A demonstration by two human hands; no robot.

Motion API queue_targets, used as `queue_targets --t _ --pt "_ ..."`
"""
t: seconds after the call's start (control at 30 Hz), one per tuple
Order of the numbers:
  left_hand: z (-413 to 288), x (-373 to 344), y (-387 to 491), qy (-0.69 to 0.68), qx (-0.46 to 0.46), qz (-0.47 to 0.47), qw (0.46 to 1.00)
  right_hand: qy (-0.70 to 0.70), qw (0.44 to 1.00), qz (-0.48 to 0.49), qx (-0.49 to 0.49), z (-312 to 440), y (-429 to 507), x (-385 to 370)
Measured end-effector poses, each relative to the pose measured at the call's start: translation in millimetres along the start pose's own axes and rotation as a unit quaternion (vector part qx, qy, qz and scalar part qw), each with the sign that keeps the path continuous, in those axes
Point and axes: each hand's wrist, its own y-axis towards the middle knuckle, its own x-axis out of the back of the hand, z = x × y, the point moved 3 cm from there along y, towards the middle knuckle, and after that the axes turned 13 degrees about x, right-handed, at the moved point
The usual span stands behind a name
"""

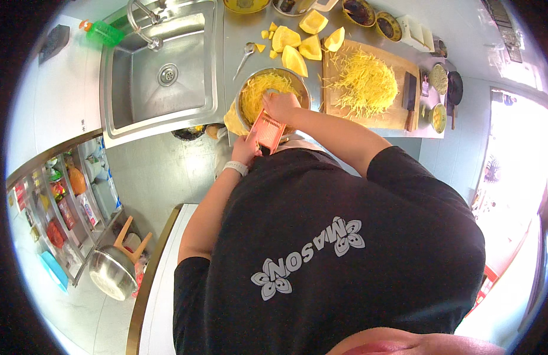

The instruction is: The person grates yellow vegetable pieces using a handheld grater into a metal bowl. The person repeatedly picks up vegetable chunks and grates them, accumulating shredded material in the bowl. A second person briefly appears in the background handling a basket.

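Observation:
My left hand point(246, 150), with a white band on the wrist, grips the lower end of an orange handheld grater point(268, 132). The grater leans tilted over the near rim of a steel bowl point(306, 94). Yellow shreds point(262, 91) fill much of the bowl. At the grater's upper end, over the bowl, my right hand point(281, 106) has its fingers curled around a small pale piece point(271, 91), mostly hidden. Just beyond the bowl lie several yellow squash chunks point(286, 39) and a metal spoon point(244, 58).
Right of the bowl, a wooden cutting board point(334, 104) bears a heap of yellow shreds point(367, 84) and a cleaver point(409, 95). A steel sink point(140, 95) with a faucet point(143, 31) is at left. Small bowls point(389, 26) line the back. A yellow cloth point(234, 120) lies beside the bowl.

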Motion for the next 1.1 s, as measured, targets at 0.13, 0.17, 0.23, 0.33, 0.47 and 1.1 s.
queue_targets --t 0.13,0.17,0.23,0.33,0.47,1.1 --pt "-1.9 -1.0 -0.3 -0.006 0.01 0.015 1.0 0.041 0.997 0.0 -0.066 -5.2 6.5 -5.4" --pt "-3.1 -1.7 0.1 -0.02 0.024 0.022 0.999 0.03 0.997 -0.019 -0.073 -6.7 8.1 -4.9" --pt "-5.6 -3.5 -1.3 -0.024 0.027 0.027 0.999 0.037 0.997 -0.009 -0.073 -9.1 9.8 -6.1" --pt "-10.2 -5.3 -4.3 -0.025 0.013 0.017 0.999 0.042 0.997 -0.019 -0.055 -10.7 6.3 -4.1" --pt "-12.9 -2.3 -9.2 0.022 -0.004 -0.062 0.998 0.056 0.991 -0.125 0.006 -3.6 -11.1 5.7" --pt "-19.9 7.3 5.0 0.046 -0.047 -0.002 0.998 0.142 0.984 -0.072 -0.074 2.4 -61.2 3.4"
